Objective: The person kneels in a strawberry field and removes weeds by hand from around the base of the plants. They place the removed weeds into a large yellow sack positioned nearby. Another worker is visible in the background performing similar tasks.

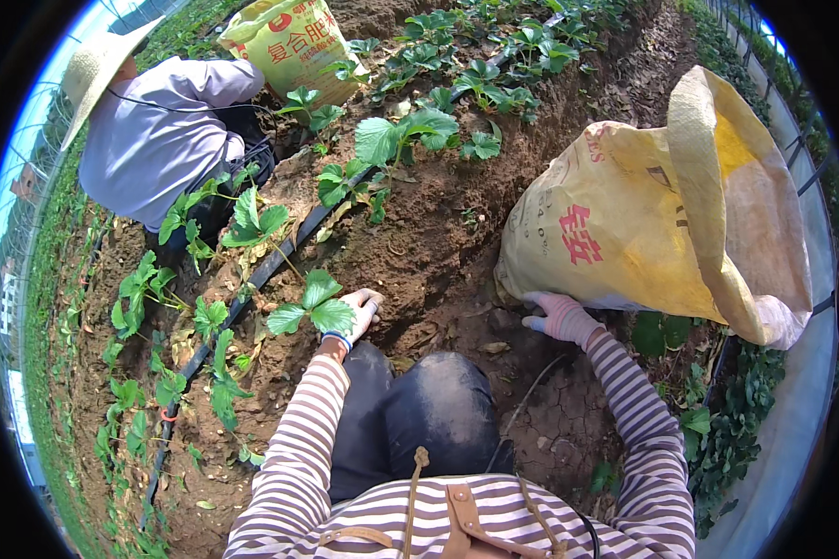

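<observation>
My left hand [361, 316], in a pale glove with a blue cuff, rests low on the soil ridge beside a strawberry plant [316, 304]. Its fingers are bent, and the leaves partly cover the hand; whether it holds anything is hidden. In another light glove, my right hand [563, 318] is at the lower edge of a large woven plastic sack [601, 216]. Two of its fingertips are spread apart, with no object visible between them. The sack leans to the right, its rolled mouth showing a yellow-and-white inside; it bears red printing.
A black drip-irrigation hose [252, 283] runs along the ridge among several strawberry plants. Across the ridge, a person [164, 140] in a straw hat crouches near a yellow-green fertilizer sack [300, 52]. Plastic sheeting [786, 447] borders the right side. A thin cord [531, 391] lies beside my knees.
</observation>
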{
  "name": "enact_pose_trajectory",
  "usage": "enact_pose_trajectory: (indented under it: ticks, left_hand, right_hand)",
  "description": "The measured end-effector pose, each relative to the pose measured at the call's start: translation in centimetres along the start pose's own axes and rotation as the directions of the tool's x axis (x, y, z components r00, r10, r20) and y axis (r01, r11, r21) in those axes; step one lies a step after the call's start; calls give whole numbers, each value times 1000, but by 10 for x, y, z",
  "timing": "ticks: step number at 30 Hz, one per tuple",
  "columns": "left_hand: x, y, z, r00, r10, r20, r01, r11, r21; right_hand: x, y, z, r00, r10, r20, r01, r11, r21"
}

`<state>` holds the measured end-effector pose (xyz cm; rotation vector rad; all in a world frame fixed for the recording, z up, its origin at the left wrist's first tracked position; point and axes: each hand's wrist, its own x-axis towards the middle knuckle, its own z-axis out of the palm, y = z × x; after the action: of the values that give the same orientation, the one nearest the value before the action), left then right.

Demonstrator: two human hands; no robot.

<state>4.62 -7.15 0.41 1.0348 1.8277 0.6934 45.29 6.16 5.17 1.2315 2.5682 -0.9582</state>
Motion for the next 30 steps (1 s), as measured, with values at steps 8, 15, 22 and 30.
enact_pose_trajectory:
  ticks: [8, 15, 22, 30]
  left_hand:
    - [10, -5, 0, 997, -68, 21, 70, 993, -98]
    - [20, -17, 4, 993, -99, 63, 114, 935, -335]
    - [22, -25, 9, 991, -106, 81, 130, 896, -424]
    - [17, -18, 6, 993, -107, 58, 121, 918, -377]
  right_hand:
    - [189, -82, -11, 841, 400, -363, -383, 916, 122]
    - [241, -80, -25, 854, 484, -193, -521, 800, -297]
    - [231, -45, -35, 882, 411, -232, -254, 828, 500]
    - [267, -102, -45, 822, -162, -547, 39, 973, -230]
